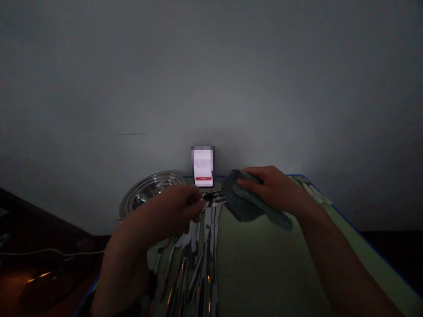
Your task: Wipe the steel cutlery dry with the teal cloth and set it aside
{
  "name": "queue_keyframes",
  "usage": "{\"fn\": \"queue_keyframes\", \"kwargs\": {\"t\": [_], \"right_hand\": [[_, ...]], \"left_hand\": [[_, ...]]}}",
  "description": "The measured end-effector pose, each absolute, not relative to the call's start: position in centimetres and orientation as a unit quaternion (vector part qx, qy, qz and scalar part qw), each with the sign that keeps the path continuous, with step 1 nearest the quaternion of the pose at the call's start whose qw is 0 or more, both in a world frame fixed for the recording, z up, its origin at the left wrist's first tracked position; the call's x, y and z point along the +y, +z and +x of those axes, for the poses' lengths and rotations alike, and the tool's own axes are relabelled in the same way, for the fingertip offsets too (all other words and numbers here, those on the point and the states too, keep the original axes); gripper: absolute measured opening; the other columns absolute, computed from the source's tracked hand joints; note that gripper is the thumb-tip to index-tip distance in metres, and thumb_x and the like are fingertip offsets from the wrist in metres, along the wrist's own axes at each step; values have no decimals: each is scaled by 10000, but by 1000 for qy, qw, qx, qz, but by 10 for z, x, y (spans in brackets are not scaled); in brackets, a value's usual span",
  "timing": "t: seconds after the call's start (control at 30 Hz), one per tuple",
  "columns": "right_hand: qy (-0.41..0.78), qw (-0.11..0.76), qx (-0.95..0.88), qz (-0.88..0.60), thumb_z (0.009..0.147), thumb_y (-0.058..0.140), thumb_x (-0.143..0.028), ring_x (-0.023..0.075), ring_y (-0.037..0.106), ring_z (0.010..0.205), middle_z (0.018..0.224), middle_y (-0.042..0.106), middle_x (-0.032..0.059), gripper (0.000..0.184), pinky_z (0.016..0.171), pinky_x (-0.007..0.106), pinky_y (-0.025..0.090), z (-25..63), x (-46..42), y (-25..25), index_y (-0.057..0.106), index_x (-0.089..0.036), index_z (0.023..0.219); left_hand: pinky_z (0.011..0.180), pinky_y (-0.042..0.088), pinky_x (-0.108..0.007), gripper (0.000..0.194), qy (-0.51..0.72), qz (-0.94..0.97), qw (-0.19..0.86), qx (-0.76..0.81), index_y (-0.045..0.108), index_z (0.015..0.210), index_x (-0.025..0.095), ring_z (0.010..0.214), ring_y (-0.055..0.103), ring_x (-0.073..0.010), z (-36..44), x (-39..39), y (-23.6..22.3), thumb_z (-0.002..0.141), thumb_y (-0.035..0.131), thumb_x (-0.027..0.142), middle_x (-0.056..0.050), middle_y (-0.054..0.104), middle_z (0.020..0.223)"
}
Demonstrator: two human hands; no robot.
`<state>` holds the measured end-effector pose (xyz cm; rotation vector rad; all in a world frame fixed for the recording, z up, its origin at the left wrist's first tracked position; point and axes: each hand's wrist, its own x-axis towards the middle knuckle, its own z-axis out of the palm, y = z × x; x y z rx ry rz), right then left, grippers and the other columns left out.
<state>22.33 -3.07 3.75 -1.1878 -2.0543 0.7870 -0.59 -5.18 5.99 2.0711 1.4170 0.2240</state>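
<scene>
Leaning phone point(203, 169) against wall point(211, 88), bowls point(155, 189) behind left hand point(180, 209), cutlery point(198, 268) below.

The left hand point(185, 208) is held near the frame's centre, fingers curled together, its wrist bent and forearm angled up from the lower left; the right hand point(269, 187) is held right of centre, thumb and fingers closed, its bare forearm extended from the lower right.
</scene>
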Motion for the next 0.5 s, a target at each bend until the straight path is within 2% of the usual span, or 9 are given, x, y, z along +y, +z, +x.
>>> {"fn": "queue_keyframes", "kwargs": {"t": [0.1, 0.17, 0.33, 0.5], "right_hand": [[398, 383, -704, -447, 837, 518, -400, 171, 618, 756, 873, 690, 14, 279, 662, 296, 478, 228, -24, 33, 661, -220, 995], [465, 399, -673, -415, 822, 543, -399, 166, 622, 787, 898, 689, 8, 283, 702, 302, 485, 225, -22, 29, 656, -232, 1021], [533, 413, -632, -382, 803, 587, -394, 150, 620, 782, 863, 691, 6, 253, 735, 294, 477, 212, -20, 22, 673, -218, 964], [624, 462, -510, -370, 778, 625, -373, 155, 637, 783, 904, 698, 27, 206, 788, 299, 480, 207, -15, 18, 660, -212, 901]], "left_hand": [[461, 415, -182, 268, 123, 773, 344, 518, 536, 998, 163, 561, 591, -115, -13, -51, 63, 819, 423, 327, -12, 625, 729], [476, 409, -174, 261, 156, 780, 337, 503, 528, 1020, 172, 566, 580, -101, -14, -50, 66, 831, 419, 315, -12, 643, 748], [496, 376, -199, 252, 211, 787, 217, 538, 587, 825, 169, 518, 534, -97, -6, -49, 71, 840, 439, 372, 4, 631, 627], [510, 361, -224, 285, 229, 796, 109, 550, 571, 693, 165, 527, 507, -109, 0, -47, 73, 822, 461, 395, 9, 581, 593]]}}
